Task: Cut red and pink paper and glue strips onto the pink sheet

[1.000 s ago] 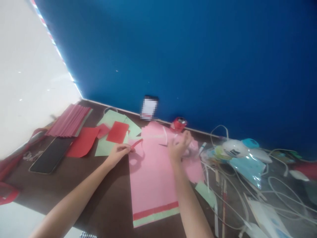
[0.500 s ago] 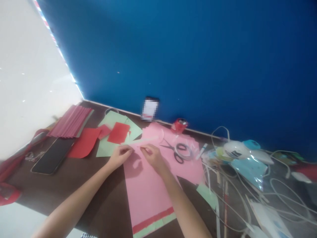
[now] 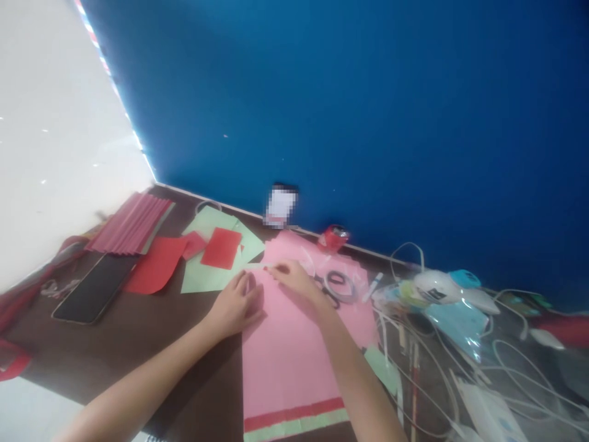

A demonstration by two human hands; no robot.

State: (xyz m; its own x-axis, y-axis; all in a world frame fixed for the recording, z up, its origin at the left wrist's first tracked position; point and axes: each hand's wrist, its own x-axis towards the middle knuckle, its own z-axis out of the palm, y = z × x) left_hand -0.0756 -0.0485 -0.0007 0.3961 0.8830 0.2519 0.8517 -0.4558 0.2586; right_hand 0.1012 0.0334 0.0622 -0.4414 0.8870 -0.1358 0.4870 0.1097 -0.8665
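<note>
A large pink paper sheet (image 3: 289, 356) lies on the dark table, with a red and a green stripe along its near edge. My left hand (image 3: 237, 304) lies flat on the sheet's left edge, fingers stretched out. My right hand (image 3: 294, 277) rests at the sheet's upper part, its fingertips pinching a thin pale paper strip (image 3: 259, 266) that points left. Black scissors (image 3: 327, 293) and a tape roll (image 3: 339, 283) lie just right of my right hand.
Red paper pieces (image 3: 156, 264) and green sheets (image 3: 207, 270) lie to the left, beside a pleated maroon paper (image 3: 131, 222) and a phone (image 3: 94, 287). A red cup (image 3: 334, 236) stands by the blue wall. White cables and plastic bags (image 3: 455, 307) clutter the right side.
My left hand has let go of the strip and flattened onto the pink sheet. My right hand has moved slightly right and farther up the sheet with the strip.
</note>
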